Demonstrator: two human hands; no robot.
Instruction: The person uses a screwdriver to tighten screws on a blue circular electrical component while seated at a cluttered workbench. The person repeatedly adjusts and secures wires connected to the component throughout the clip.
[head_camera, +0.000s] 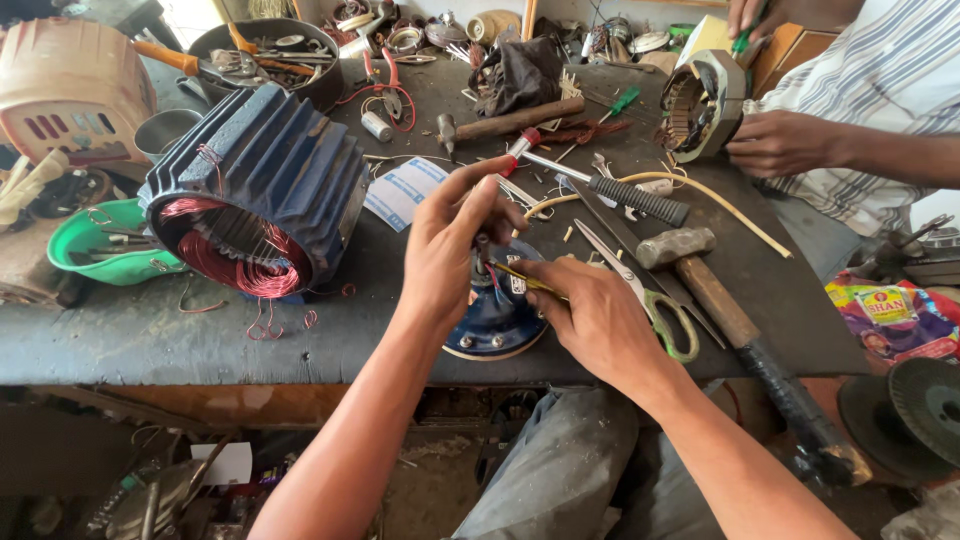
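The workbench (150, 335) has a dark, worn, scuffed top that spans nearly the full width of the view, with a brownish front edge below it. The far side of the bench is crowded with loose tools and scrap up to a pale wall strip (450, 8) (only a sliver is visible). Beneath the bench lies a dim, dusty floor (440, 490) strewn with debris and metal parts. Light is bright and even, appearing to be daylight, stronger toward the top right. At right, a wooden panel (800, 45) stands behind the bench. At lower right, dark discs (900, 410) rest low beside the bench.
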